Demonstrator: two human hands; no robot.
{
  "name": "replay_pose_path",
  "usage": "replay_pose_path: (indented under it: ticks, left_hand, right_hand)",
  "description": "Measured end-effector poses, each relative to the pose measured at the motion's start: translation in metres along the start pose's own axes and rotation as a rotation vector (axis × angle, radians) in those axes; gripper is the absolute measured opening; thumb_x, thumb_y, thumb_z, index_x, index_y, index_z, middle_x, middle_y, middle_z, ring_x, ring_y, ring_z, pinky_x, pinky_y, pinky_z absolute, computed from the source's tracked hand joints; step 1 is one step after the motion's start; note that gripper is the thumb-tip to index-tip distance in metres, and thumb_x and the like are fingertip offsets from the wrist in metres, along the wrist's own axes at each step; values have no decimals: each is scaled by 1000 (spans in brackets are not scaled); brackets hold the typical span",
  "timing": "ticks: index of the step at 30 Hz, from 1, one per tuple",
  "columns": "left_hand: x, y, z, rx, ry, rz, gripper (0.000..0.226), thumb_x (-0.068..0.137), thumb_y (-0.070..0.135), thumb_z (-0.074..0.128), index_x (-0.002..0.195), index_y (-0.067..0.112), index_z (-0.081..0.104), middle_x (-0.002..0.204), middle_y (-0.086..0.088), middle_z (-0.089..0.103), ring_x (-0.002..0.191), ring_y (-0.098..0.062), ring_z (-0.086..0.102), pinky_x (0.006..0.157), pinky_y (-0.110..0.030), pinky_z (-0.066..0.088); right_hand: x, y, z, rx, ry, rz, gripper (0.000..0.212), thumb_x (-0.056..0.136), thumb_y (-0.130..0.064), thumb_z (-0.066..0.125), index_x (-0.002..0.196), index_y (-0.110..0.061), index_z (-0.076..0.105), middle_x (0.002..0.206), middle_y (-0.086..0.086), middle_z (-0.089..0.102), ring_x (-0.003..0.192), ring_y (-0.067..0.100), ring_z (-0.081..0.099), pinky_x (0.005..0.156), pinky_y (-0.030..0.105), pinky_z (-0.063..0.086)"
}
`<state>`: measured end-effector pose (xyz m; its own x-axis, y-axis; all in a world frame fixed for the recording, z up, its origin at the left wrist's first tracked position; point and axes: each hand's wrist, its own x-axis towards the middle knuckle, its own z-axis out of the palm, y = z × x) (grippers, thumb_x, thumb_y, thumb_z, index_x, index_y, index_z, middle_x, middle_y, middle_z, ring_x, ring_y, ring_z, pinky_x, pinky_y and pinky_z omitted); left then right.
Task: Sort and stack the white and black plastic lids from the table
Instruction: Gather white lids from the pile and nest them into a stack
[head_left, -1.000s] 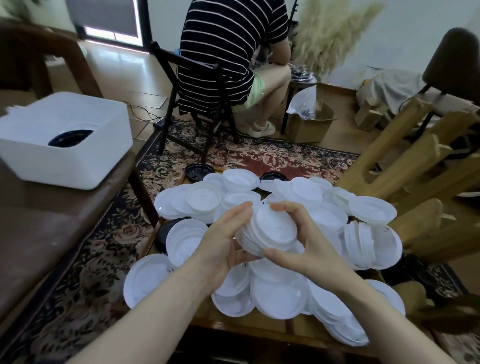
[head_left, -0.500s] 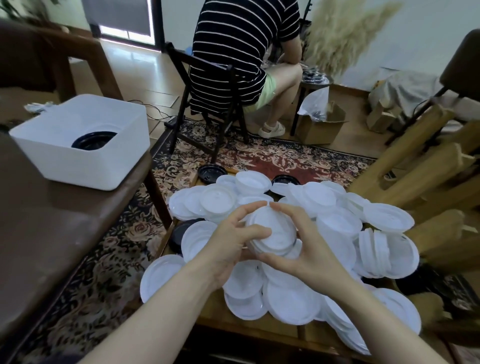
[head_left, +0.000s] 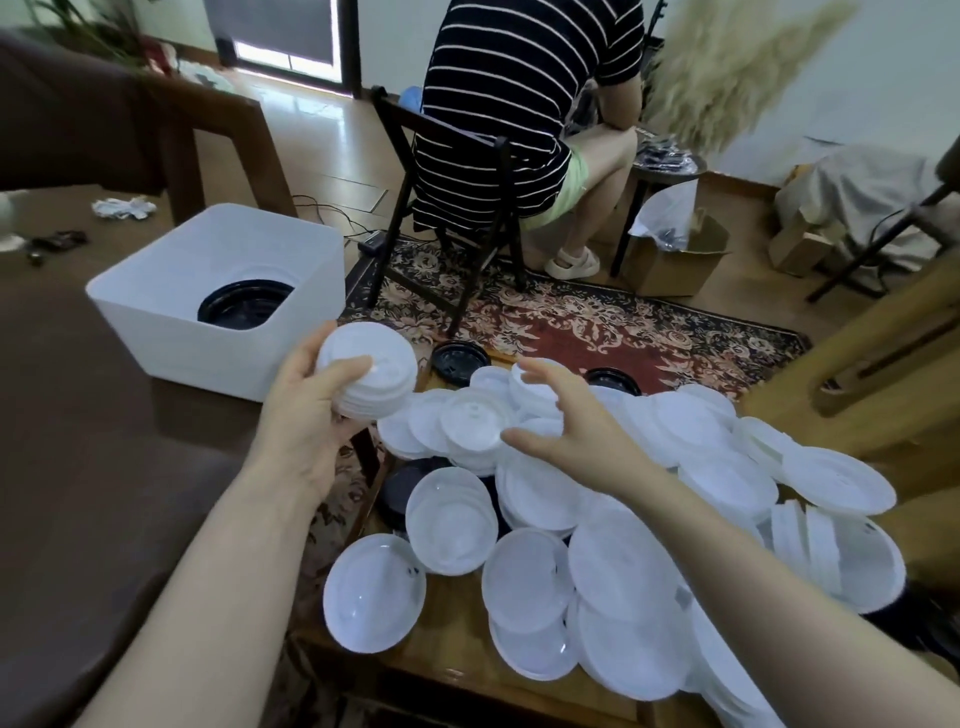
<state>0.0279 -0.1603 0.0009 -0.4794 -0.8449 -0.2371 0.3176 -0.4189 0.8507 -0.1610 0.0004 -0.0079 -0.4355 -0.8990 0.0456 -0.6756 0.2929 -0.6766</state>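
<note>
My left hand (head_left: 311, 415) grips a small stack of white lids (head_left: 374, 379), held up to the left of the low wooden table (head_left: 452, 639) and near the white bin (head_left: 218, 291). My right hand (head_left: 566, 431) hovers with fingers spread and loosely bent above the pile of white lids (head_left: 623, 519) that covers the table; it holds nothing. Two black lids (head_left: 460, 361) lie at the far edge of the pile, and another black lid (head_left: 400, 493) shows under the white ones. A stack of black lids (head_left: 241, 309) sits inside the bin.
The bin stands on a brown bench (head_left: 104, 441) at the left. A person in a striped shirt (head_left: 519, 104) sits on a dark chair (head_left: 457, 218) beyond the table, on a patterned rug (head_left: 597, 322). Wooden furniture (head_left: 857, 374) stands at the right, a cardboard box (head_left: 675, 260) behind.
My left hand has carried the stack of white lids left and up, away from the pile toward the bin. My right hand has let go of the stack and stays over the pile.
</note>
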Motion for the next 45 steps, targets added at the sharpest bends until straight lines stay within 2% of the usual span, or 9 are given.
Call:
replay_pose_path:
  ticks: [7, 12, 14, 18, 20, 24, 29, 37, 45]
  left_hand:
    - [11, 4, -5, -38, 14, -12, 43, 93, 4, 58, 128, 29, 54, 127, 2, 58, 106, -16, 60, 72, -35, 53]
    - [13, 1, -5, -20, -4, -37, 43, 92, 6, 59, 128, 30, 55, 128, 3, 60, 117, -21, 58, 79, -39, 55]
    - [12, 2, -4, -19, -11, -43, 42, 92, 6, 59, 126, 31, 57, 126, 3, 62, 117, -21, 59, 80, -38, 56]
    - [11, 3, -1, -14, -26, -59, 45, 92, 7, 60, 130, 31, 55, 133, 1, 60, 123, -23, 57, 88, -42, 54]
    - [9, 1, 2, -19, -39, -72, 45, 92, 6, 59, 130, 30, 55, 136, -1, 58, 126, -25, 56, 91, -44, 53]
    - [4, 0, 11, -18, -65, -81, 51, 93, 6, 59, 139, 26, 53, 135, -2, 59, 116, -21, 60, 85, -39, 56]
    - [-2, -2, 17, -14, -71, -76, 54, 92, 5, 60, 141, 26, 52, 126, 3, 62, 100, -14, 63, 80, -35, 56]
    - [3, -4, 10, -4, -58, -103, 55, 93, 5, 59, 143, 25, 50, 131, -1, 59, 105, -17, 61, 77, -35, 55]
    - [4, -5, 13, 5, -63, -126, 50, 92, 4, 59, 137, 26, 54, 133, -1, 59, 106, -19, 60, 71, -33, 55]
  right_hand:
    - [65, -8, 39, -555, -312, 92, 100, 80, -53, 72, 156, -23, 14, 159, 4, 23, 147, 26, 17, 116, 46, 22]
    - [74, -4, 55, -735, -335, 130, 98, 79, -57, 69, 155, -24, 15, 156, 6, 30, 143, 29, 24, 112, 46, 20]
    - [72, -7, 50, -663, -274, 115, 94, 79, -55, 71, 153, -27, 20, 152, 4, 34, 141, 27, 27, 111, 46, 20]
    - [62, -15, 12, -195, -63, 157, 86, 77, -47, 78, 148, -35, 31, 149, -3, 38, 139, 21, 30, 114, 46, 21]
    - [54, -13, -7, -93, -73, 185, 82, 77, -42, 79, 145, -35, 35, 149, -5, 38, 139, 19, 31, 116, 48, 23]
    - [44, 0, -10, -201, -156, 174, 82, 77, -40, 78, 146, -32, 36, 147, -3, 39, 138, 21, 32, 116, 49, 22]
    - [53, -7, 14, -230, -4, 54, 86, 76, -40, 79, 148, -26, 33, 145, 0, 39, 136, 20, 32, 110, 43, 26]
    - [70, -5, 48, -407, -231, 67, 91, 74, -36, 80, 149, -31, 29, 130, 5, 38, 119, 24, 44, 93, 38, 47]
    - [68, 0, 29, -258, -244, 137, 95, 66, -39, 89, 141, -25, 34, 137, 0, 33, 125, 20, 41, 103, 40, 41]
